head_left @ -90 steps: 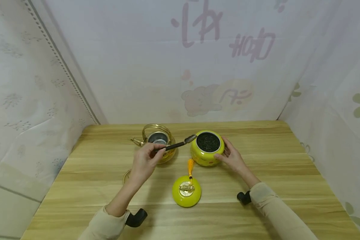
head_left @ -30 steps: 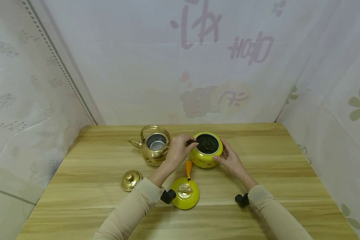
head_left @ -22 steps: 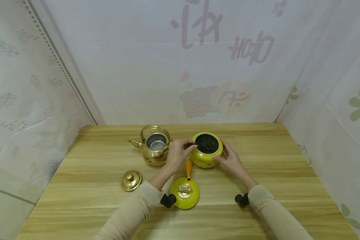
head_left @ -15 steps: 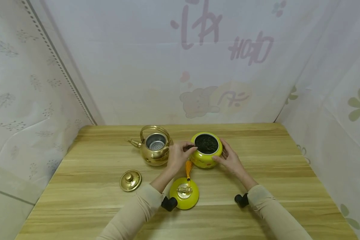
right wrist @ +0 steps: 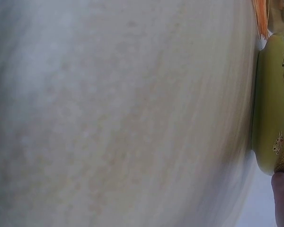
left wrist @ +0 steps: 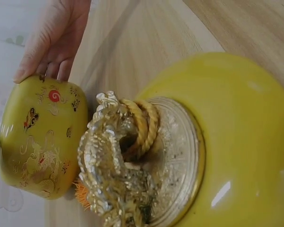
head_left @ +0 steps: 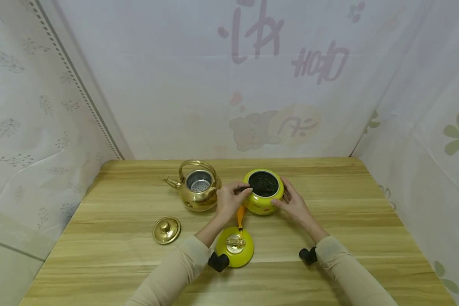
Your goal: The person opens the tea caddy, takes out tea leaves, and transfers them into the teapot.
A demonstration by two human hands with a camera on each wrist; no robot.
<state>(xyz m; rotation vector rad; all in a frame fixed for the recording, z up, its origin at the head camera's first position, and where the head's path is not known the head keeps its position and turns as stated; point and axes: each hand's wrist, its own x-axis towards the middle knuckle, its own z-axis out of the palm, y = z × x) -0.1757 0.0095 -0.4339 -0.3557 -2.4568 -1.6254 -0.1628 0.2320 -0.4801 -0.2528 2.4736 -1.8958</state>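
Observation:
In the head view, a round yellow tea jar (head_left: 262, 205) stands uncovered, dark tea leaves (head_left: 264, 183) filling it almost to the white rim. My right hand (head_left: 295, 205) holds its right side, thumb in front and fingers behind. At the jar's left rim, my left hand (head_left: 229, 199) pinches the dark handle of a small scoop (head_left: 243, 188); the scoop's head cannot be made out against the leaves. The left wrist view shows the jar (left wrist: 42, 137) from the side, with the right hand (left wrist: 57, 38) against it.
A gold teapot (head_left: 198, 200) with a perforated strainer inside stands left of the jar. Its gold lid (head_left: 166, 230) lies nearer the front. The jar's yellow lid (head_left: 245, 255), with gold knob and orange tassel (head_left: 241, 216), sits beneath my left forearm on the wooden table (head_left: 321, 280).
My left hand has moved right with the scoop, from in front of the teapot to the jar's rim, then shifted slightly there. The right hand stays on the jar.

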